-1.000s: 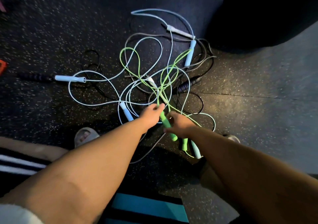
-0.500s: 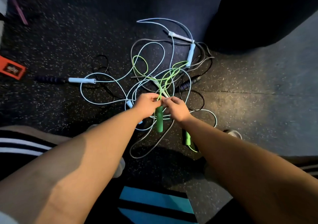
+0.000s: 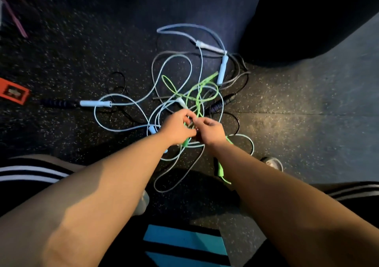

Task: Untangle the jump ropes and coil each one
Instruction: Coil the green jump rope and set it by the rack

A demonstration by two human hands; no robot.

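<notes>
Untangling stage here, nothing coiled yet. The thin lime-green plastic jump rope (image 3: 197, 102) lies snarled through the pale blue jump ropes (image 3: 123, 99) and the black jump ropes (image 3: 220, 104) on the speckled rubber floor (image 3: 287, 123). The left hand (image 3: 176, 127) and right hand (image 3: 211, 130) meet at the heart of the heap, fingers curled, both pinching green cord. Next, I reckon, that green loop needs drawing clear of the blue strands.
</notes>
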